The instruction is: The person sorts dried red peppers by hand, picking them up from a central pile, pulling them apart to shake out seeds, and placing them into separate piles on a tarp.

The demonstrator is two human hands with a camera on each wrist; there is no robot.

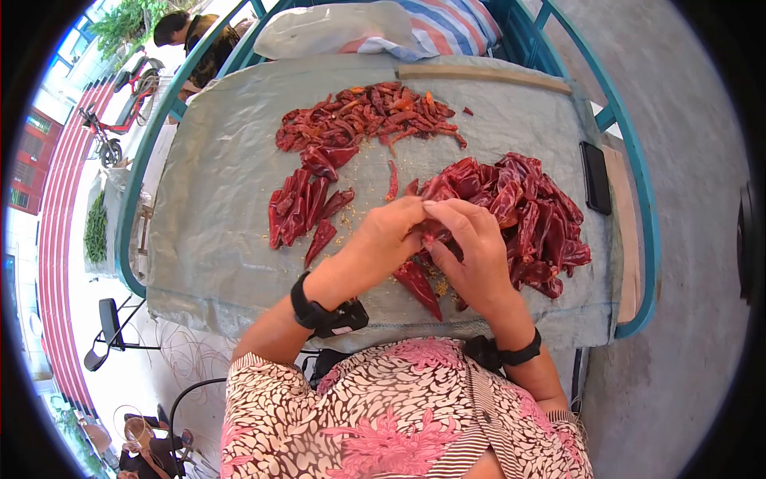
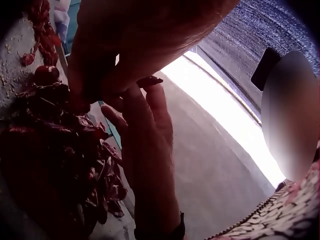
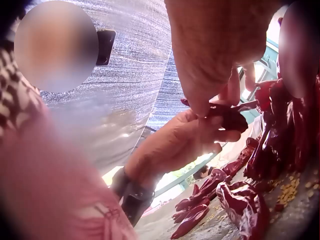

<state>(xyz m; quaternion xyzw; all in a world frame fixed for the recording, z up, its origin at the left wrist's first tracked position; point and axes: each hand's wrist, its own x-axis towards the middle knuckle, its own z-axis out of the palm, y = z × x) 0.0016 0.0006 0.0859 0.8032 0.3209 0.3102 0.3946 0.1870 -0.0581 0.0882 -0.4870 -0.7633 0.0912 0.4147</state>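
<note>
Both hands meet over the front right of the sheet-covered surface, with a dried red chili pepper (image 3: 231, 119) between them. My left hand (image 1: 381, 238) grips the pepper from the left with bent fingers. From the right, my right hand (image 1: 472, 249) pinches it between thumb and fingers. Much of the pepper is hidden by the fingers in the head view. A dark bit of pepper (image 2: 150, 81) sticks out by the fingertips in the left wrist view. Just right of the hands lies a heap of large dried red peppers (image 1: 531, 215); one long pepper (image 1: 418, 289) lies below them.
A pile of smaller, wrinkled chili pieces (image 1: 359, 120) lies at the back, with a few flat peppers (image 1: 299, 206) at left. Seeds are scattered between. A phone (image 1: 595, 177) lies at the right edge, a wooden strip (image 1: 485, 77) at the back. Teal rails (image 1: 645, 231) surround the surface.
</note>
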